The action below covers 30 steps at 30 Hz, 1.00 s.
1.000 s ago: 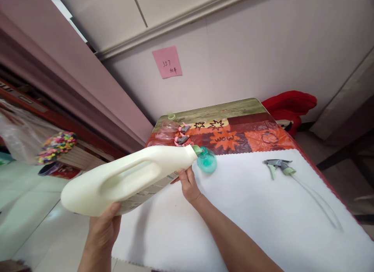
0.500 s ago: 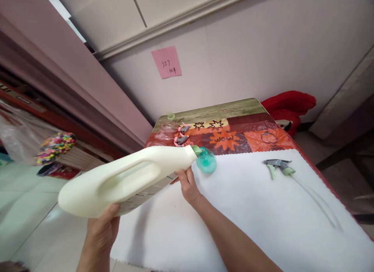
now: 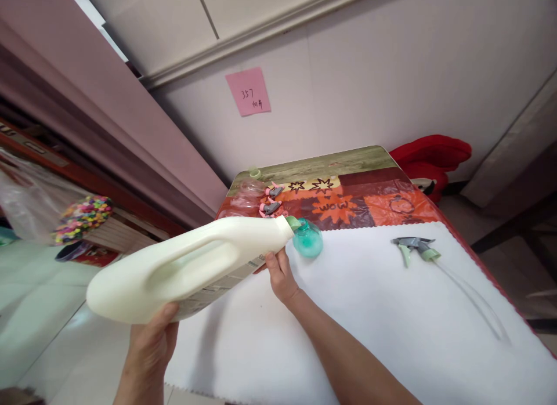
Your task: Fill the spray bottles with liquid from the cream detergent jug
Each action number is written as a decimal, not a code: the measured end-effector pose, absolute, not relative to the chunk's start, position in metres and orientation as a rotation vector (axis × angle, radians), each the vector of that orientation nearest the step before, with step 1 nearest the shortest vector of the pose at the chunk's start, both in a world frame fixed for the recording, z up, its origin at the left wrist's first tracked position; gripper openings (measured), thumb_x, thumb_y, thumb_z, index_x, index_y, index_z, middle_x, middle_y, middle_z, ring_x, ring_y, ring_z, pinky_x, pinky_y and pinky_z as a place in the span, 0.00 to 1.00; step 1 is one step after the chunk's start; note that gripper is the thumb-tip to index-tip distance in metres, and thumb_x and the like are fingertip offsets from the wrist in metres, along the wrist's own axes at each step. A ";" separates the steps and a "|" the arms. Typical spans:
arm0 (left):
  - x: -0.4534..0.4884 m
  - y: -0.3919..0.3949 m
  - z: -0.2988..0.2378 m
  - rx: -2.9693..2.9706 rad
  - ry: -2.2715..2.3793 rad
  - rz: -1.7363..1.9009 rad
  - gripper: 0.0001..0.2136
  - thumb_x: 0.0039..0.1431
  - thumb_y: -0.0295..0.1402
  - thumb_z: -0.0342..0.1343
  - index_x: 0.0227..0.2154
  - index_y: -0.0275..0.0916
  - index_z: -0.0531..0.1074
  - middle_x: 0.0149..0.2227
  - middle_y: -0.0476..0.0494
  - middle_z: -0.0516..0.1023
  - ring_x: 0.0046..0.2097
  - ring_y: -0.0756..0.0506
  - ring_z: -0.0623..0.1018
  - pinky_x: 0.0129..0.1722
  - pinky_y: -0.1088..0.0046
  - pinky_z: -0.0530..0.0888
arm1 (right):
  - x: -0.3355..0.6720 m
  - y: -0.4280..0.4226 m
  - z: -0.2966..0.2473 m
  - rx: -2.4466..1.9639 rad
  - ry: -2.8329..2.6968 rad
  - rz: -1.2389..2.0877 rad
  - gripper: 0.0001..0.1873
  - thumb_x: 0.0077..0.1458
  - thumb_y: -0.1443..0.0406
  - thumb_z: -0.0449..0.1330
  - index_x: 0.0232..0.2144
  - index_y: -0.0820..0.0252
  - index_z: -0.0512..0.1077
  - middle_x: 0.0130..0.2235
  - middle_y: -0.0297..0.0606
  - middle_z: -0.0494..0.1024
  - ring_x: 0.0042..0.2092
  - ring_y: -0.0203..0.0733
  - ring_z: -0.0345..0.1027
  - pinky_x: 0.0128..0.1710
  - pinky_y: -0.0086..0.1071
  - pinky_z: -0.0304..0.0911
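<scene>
A large cream plastic jug (image 3: 187,267) with a moulded handle is tipped on its side above the table's left edge. My left hand (image 3: 150,341) grips its base from below. My right hand (image 3: 281,274) supports its underside close to the neck, fingers pressed against it. The jug's green spout (image 3: 292,222) touches the mouth of a small teal bottle (image 3: 307,239) standing on the white cloth (image 3: 369,312).
A grey-green spray head with a long clear tube (image 3: 418,249) lies on the cloth to the right. Clear bottles with pink-grey spray heads (image 3: 256,199) stand at the table's far left corner. An orange patterned cover (image 3: 361,202) spans the back. A red cushion (image 3: 429,158) sits beyond.
The jug's base has shifted very slightly left; both hands and the teal bottle remain as they were.
</scene>
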<state>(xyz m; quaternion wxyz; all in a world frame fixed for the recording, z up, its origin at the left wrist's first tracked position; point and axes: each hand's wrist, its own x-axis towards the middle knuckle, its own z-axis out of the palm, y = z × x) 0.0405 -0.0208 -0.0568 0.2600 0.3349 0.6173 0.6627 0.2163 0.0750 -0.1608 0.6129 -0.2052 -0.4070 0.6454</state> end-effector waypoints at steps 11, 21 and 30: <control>0.040 -0.021 -0.057 0.934 1.673 1.798 0.34 0.31 0.41 0.75 0.48 0.50 0.76 0.54 0.49 0.79 0.63 0.33 0.70 0.63 0.56 0.69 | 0.216 0.075 -0.162 -0.457 -0.935 1.481 0.33 0.61 0.44 0.54 0.58 0.57 0.60 0.43 0.42 0.78 0.33 0.40 0.76 0.29 0.35 0.78; 0.040 -0.022 -0.057 0.942 1.694 1.793 0.32 0.31 0.41 0.74 0.47 0.49 0.76 0.54 0.49 0.79 0.64 0.33 0.69 0.62 0.55 0.69 | 0.217 0.075 -0.161 -0.473 -0.954 1.478 0.32 0.61 0.44 0.54 0.58 0.57 0.60 0.45 0.44 0.77 0.33 0.40 0.76 0.29 0.35 0.78; 0.038 -0.022 -0.058 0.913 1.693 1.794 0.34 0.29 0.41 0.75 0.48 0.49 0.76 0.53 0.49 0.80 0.63 0.33 0.70 0.62 0.56 0.70 | 0.217 0.075 -0.160 -0.471 -0.943 1.479 0.32 0.61 0.44 0.54 0.58 0.57 0.60 0.44 0.43 0.77 0.33 0.41 0.76 0.29 0.36 0.78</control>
